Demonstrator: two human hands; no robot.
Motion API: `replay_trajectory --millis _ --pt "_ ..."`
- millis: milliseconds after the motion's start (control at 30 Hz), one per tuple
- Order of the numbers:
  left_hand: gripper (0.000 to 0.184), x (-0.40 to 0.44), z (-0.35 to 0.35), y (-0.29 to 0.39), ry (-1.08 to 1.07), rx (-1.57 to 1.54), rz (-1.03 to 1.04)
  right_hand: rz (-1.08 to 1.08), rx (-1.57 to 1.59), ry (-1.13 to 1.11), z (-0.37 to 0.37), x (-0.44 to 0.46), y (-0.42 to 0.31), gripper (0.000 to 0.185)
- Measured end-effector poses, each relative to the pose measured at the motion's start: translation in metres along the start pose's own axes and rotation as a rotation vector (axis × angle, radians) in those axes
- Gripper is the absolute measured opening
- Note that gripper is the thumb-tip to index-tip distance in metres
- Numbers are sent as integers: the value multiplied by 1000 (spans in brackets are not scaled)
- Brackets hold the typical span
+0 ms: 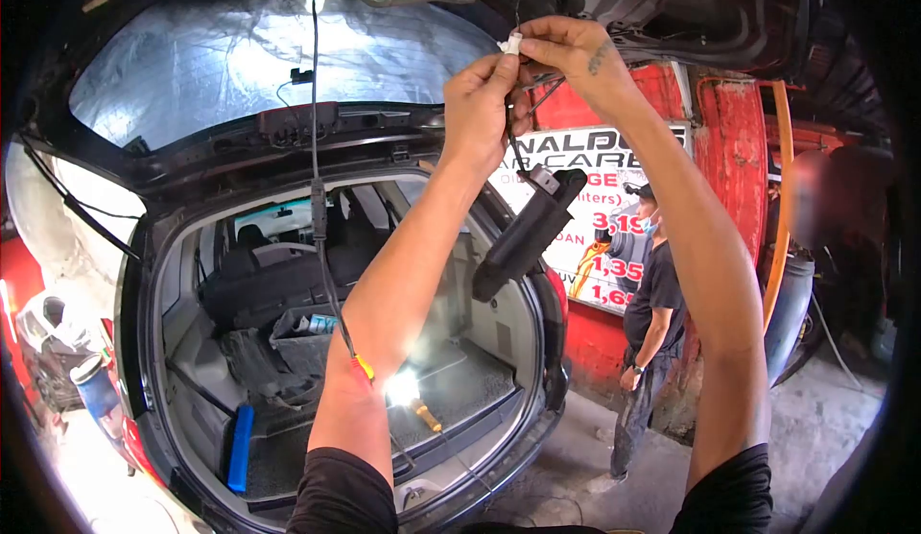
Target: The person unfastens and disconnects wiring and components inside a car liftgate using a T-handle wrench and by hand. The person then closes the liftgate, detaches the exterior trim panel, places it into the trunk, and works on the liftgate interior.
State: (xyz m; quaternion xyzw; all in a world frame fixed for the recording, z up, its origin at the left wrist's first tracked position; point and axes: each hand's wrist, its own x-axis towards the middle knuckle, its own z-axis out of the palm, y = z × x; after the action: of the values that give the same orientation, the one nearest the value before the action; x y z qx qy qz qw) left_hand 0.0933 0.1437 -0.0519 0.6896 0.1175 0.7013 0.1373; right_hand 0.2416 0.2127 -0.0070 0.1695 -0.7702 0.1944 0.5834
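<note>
My left hand (477, 102) and right hand (576, 52) pinch a white plug (512, 45) between their fingertips, high near the raised hatch (374, 129). Below, right of my left forearm, hangs a black part (526, 244); a lamp (416, 403) glows in the trunk (475, 380).

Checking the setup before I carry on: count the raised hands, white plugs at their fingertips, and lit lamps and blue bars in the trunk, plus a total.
Left hand and right hand: 2
White plug: 1
Lit lamp: 1
Blue bar: 1
Total: 5
</note>
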Motion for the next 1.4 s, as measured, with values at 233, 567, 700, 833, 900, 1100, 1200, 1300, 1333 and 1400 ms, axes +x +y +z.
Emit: replay_trajectory --millis 233,567,700,833,900,1100,1200,1300,1333,1400 --pt "26 5 -4 5 -26 81 9 0 -21 3 -5 2 -3 33" --pt "19 2 5 3 204 734 399 55 -156 -23 0 5 -8 40" --pt "23 2 5 2 189 720 423 72 -52 -27 3 5 -9 37" --pt "22 4 0 1 208 704 453 81 39 -29 -3 5 -9 35" --pt "20 9 -6 -2 250 773 493 78 68 -35 -6 8 -9 35" --pt "19 15 -13 -10 248 821 589 82 -81 -37 -5 9 -13 36" --pt "20 9 -6 -9 217 616 425 18 -130 -50 -6 13 -10 34" --pt "18 4 0 -3 157 305 230 -44 -148 -25 -5 14 -7 32" --pt "18 5 0 -2 159 305 231 -16 -156 -18 -5 13 -7 31" --pt "15 9 -1 0 175 288 204 13 -165 -12 -6 12 -10 30"
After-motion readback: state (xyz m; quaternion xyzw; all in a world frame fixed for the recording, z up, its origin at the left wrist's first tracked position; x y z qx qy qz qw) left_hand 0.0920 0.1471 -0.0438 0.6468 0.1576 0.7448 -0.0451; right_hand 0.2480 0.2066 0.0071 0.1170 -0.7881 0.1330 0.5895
